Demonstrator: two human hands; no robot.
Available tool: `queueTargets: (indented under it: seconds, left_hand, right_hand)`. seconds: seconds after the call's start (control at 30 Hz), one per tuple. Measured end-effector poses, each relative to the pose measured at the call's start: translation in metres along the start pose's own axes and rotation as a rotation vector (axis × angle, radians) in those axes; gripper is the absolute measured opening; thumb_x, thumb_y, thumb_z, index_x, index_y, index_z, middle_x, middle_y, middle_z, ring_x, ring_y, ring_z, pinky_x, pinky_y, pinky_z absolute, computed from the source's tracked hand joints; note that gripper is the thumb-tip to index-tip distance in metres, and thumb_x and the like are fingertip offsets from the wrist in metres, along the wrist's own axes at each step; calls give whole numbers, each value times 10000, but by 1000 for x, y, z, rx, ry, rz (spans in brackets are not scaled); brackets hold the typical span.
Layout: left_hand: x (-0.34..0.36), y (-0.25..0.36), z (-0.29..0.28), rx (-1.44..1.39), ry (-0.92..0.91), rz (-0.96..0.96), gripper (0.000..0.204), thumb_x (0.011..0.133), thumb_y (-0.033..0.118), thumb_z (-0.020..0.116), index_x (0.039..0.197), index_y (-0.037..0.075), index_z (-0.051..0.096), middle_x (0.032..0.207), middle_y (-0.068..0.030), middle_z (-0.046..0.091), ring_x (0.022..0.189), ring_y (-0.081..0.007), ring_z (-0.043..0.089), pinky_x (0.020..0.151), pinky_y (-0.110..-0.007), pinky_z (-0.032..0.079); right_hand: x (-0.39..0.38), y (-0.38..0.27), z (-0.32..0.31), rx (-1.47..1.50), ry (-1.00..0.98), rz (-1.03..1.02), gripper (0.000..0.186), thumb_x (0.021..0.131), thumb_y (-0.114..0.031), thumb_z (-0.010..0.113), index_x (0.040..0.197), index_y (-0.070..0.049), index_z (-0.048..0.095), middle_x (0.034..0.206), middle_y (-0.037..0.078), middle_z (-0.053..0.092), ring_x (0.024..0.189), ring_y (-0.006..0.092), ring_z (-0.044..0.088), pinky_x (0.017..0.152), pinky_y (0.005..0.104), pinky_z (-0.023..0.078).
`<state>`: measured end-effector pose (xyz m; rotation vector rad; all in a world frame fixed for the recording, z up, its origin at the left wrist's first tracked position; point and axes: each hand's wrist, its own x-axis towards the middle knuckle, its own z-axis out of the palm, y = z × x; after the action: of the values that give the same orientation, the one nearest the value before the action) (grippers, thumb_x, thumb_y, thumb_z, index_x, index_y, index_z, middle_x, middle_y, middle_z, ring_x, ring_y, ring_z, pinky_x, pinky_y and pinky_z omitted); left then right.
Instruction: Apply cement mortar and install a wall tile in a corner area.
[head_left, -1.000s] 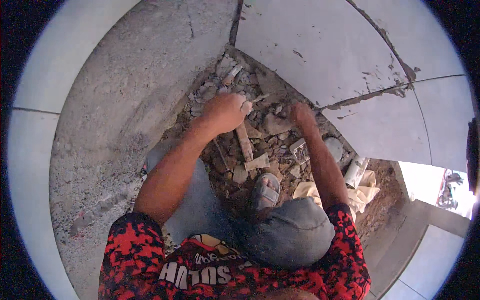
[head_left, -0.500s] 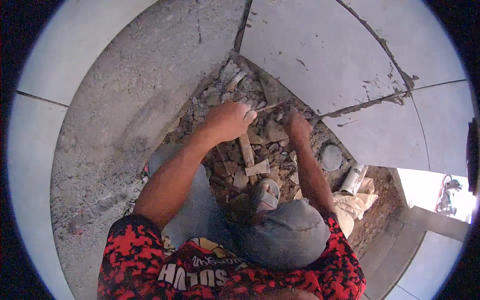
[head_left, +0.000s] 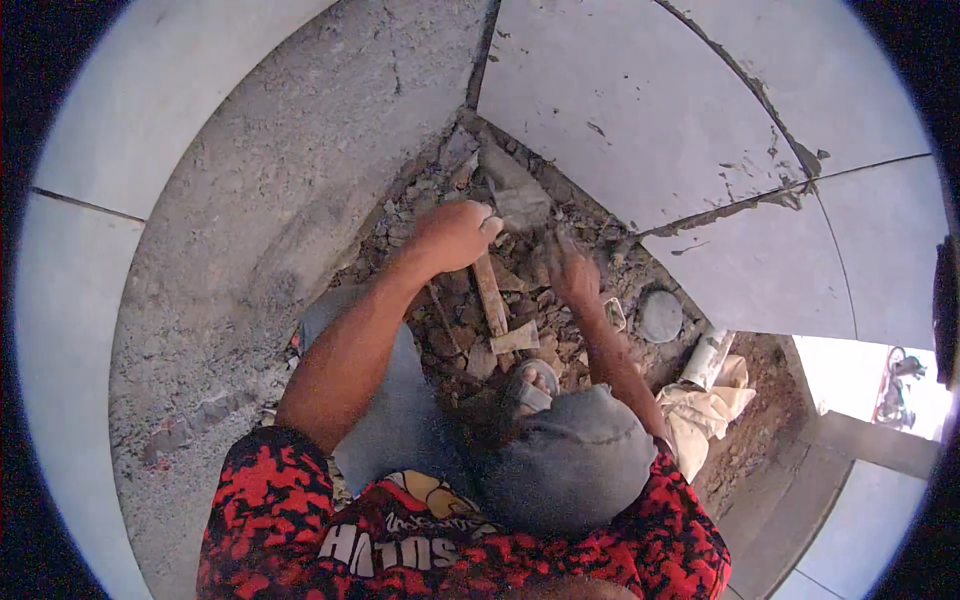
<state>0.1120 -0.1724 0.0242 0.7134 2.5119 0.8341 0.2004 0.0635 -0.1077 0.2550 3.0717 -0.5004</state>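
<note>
My left hand (head_left: 460, 236) is closed around what looks like a trowel, its handle hidden in the fist. The flat grey trowel blade (head_left: 520, 198) shows beyond the knuckles, over the rubble near the corner. To its right, my right hand (head_left: 574, 274) reaches down to the broken stones, fingers stretched out and somewhat blurred, with nothing visible in them. Between my forearms lies a hatchet-like tool (head_left: 516, 338) with a wooden handle (head_left: 490, 292) and a flared, dusty head. Its handle's far end passes beneath my left hand.
Rubble (head_left: 440, 335) fills the corner between a rough cement wall (head_left: 240, 220) and large white tiles (head_left: 640, 110). At right are a round grey disc (head_left: 661, 316), a white pipe (head_left: 708, 358) and a beige cloth sack (head_left: 700, 410). My sandalled foot (head_left: 537, 385) stands on the stones.
The trowel blade has turned from edge-on to showing its flat face. My left hand has shifted slightly left; my right hand has moved left and nearer, apart from the blade.
</note>
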Motion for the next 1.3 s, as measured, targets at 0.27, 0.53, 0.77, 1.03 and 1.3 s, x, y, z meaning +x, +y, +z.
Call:
queueTargets:
  seconds: [0.27, 0.53, 0.77, 1.03, 1.3]
  left_hand:
    - [32, -56, 2, -205, -2, 163, 320, 822, 288, 443, 762, -11, 537, 750, -188, 546, 714, -296, 548, 667, -392, 413]
    - [82, -66, 25, -332, -353, 32, 451, 845, 374, 474, 1041, -26, 549, 936, -103, 587, 869, -181, 525, 785, -323, 388]
    - [116, -87, 61, -110, -244, -63, 564, 832, 442, 450, 1149, -24, 464, 1166, -170, 470, 1105, -291, 416, 940, -389, 292]
    - [115, -89, 56, -139, -277, -27, 556, 838, 450, 443, 1167, 3, 470, 1179, -177, 475, 1103, -306, 439, 897, -401, 337]
    - [85, -75, 42, -42, -271, -19, 401, 840, 340, 435, 1057, 25, 554, 1076, -174, 542, 984, -274, 513, 857, -362, 382]
  right_hand:
    - [-131, 20, -85, 343, 63, 304, 446, 766, -333, 564, 1134, -91, 494, 930, 187, 591, 829, 361, 569, 723, 416, 455]
    - [-355, 4, -198, 61, 442, 824, 447, 711, -271, 622, 1068, -36, 493, 953, 202, 576, 856, 330, 567, 753, 370, 437]
    - [-471, -58, -181, 235, 587, 1398, 386, 765, -243, 539, 1072, -15, 480, 943, 176, 581, 878, 281, 564, 746, 362, 430]
    - [-541, -61, -118, 1237, 746, 1739, 329, 846, -274, 359, 866, 11, 523, 776, 97, 524, 724, 227, 520, 689, 340, 408]
    - [-390, -14, -153, 714, 433, 1067, 265, 829, -191, 426, 972, 19, 500, 825, 147, 552, 759, 244, 531, 708, 329, 401]
